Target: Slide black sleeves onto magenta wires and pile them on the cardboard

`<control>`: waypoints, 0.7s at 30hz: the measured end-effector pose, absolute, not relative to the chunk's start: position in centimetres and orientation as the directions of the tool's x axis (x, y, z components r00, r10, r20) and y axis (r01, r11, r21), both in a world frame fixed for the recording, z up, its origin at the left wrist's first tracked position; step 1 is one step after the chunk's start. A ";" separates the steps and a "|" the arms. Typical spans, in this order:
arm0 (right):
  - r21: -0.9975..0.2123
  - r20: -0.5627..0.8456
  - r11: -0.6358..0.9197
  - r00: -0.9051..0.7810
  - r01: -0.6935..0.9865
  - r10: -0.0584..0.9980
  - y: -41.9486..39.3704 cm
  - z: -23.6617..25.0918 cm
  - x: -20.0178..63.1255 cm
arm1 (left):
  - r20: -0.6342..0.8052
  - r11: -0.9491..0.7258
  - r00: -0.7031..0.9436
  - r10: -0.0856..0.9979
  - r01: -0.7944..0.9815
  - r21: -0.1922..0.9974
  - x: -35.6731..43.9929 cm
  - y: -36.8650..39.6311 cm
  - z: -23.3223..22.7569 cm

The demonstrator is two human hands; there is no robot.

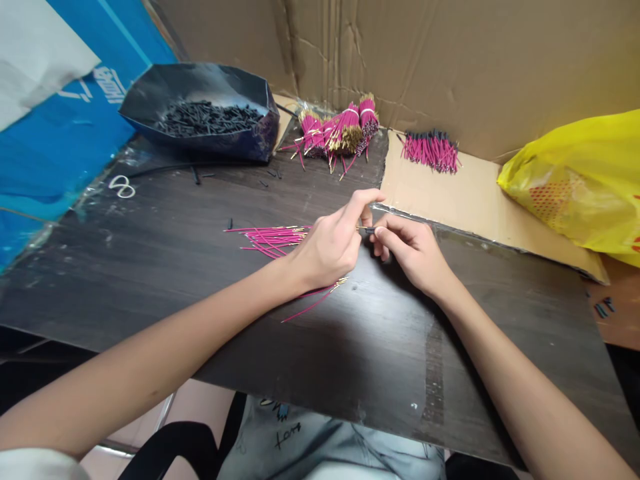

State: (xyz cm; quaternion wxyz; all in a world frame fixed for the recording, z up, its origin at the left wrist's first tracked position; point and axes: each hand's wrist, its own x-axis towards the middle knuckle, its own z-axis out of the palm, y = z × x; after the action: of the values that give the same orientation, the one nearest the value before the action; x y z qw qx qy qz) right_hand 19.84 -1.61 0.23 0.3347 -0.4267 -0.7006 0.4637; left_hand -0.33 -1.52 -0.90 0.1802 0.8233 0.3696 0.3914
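Over the middle of the dark table, my left hand (333,247) is closed on a wire, most of which its fingers hide. The wire's gold-coloured tip points right, to a short black sleeve (370,231) pinched between the thumb and finger of my right hand (407,250). Tip and sleeve meet or nearly meet; I cannot tell whether the tip is inside. Loose pink wires (275,239) with gold ends lie under and left of my left hand, and a few more (320,300) stick out below its wrist.
A dark folded tray (200,143) holds many black sleeves at the back left. Bundled pink wires (345,130) lie beside it. Sleeved pink wires (433,152) rest on a cardboard strip (450,197). A yellow bag (580,180) sits at right; a cardboard wall (450,60) stands behind.
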 end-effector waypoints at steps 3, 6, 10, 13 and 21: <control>-0.944 0.078 0.198 -0.405 0.263 0.911 -1.6 0.3 19.8 | 0.505 -0.650 0.409 0.760 0.472 0.596 -0.3 -1.4 -1.0; -0.947 0.081 0.197 -0.404 0.254 0.911 -1.6 0.2 19.8 | 0.520 -0.664 0.414 0.748 0.465 0.585 -0.3 -1.3 -1.0; -0.946 0.072 0.191 -0.406 0.262 0.911 -1.7 0.2 19.9 | 0.557 -0.697 0.420 0.717 0.452 0.556 -0.3 -1.4 -1.0; -0.945 0.072 0.193 -0.408 0.264 0.910 -1.7 0.2 19.9 | 0.553 -0.695 0.421 0.719 0.455 0.557 -0.3 -1.5 -1.0; -0.880 0.117 0.285 -0.409 0.379 0.905 -1.8 0.3 19.8 | 0.496 -0.743 0.553 0.669 0.482 0.465 -0.5 -1.1 -1.1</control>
State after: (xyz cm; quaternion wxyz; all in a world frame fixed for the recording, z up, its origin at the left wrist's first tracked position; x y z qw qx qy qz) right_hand 19.79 -1.80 0.30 0.3227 -0.4375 -0.7339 0.4073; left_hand -0.47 -1.12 -1.08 0.1386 0.8701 0.3308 0.3380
